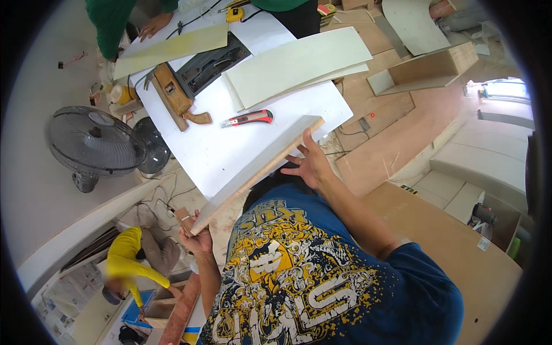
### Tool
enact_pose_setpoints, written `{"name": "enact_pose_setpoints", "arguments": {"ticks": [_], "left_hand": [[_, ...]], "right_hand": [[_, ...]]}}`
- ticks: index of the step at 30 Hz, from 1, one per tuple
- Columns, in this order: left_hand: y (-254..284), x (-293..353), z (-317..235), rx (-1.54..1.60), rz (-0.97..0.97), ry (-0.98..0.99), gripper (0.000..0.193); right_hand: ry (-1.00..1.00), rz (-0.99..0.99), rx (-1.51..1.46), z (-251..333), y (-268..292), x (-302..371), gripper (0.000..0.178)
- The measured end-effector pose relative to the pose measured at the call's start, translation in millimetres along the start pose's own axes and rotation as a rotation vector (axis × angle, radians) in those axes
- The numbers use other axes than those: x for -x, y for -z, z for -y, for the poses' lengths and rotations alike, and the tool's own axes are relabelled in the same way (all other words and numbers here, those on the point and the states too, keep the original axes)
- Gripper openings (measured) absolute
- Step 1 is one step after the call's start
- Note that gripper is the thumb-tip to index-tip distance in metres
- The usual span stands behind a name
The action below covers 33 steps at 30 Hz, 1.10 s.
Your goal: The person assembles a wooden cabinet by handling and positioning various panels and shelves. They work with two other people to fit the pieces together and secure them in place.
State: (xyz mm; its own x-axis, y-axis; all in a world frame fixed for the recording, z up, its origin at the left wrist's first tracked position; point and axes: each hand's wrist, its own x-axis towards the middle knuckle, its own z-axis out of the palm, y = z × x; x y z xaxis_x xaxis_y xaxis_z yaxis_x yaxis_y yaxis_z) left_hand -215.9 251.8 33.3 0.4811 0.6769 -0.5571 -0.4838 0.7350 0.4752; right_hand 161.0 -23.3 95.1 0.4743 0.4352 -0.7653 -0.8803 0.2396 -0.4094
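A long narrow board (259,169) with a pale grey face and a bare wood edge slants across the near side of the white-topped table (201,164). At its lower left end my left hand (198,240) is closed around it, and a small brown block (184,217) shows beside those fingers. Near the upper right end, my right hand (313,164) supports the board's edge with its fingers spread against it. Beyond the board lie a red and black utility knife (248,118) and a wooden hand plane (171,92).
Pale curved sheets (299,66), a black tool case (213,63) and a yellow tape measure (234,14) lie on the table. A person in green stands at its far side, one hand (155,26) on it. A fan (98,141) stands left; a person in yellow (129,253) crouches lower left.
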Motion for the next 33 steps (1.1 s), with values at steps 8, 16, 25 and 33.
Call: {"name": "enact_pose_setpoints", "arguments": {"ticks": [8,16,25,33], "left_hand": [[-16.1,11.2,-9.4,-0.161,0.121,-0.066,0.056],[-23.7,-5.9,5.9,0.184,0.226,-0.215,0.055],[-34.2,-5.8,56.5,0.204,0.102,-0.125,0.050],[28.4,31.7,80.6,0.190,-0.016,-0.182,0.048]], "right_hand": [[0.106,0.035,0.054,-6.6,-31.2,10.1,0.048],[0.653,0.552,0.369,72.9,-180.1,123.6,0.039],[1.012,0.798,0.884,85.2,-272.5,130.0,0.048],[1.068,0.948,1.434,78.0,-316.1,61.1,0.053]]}}
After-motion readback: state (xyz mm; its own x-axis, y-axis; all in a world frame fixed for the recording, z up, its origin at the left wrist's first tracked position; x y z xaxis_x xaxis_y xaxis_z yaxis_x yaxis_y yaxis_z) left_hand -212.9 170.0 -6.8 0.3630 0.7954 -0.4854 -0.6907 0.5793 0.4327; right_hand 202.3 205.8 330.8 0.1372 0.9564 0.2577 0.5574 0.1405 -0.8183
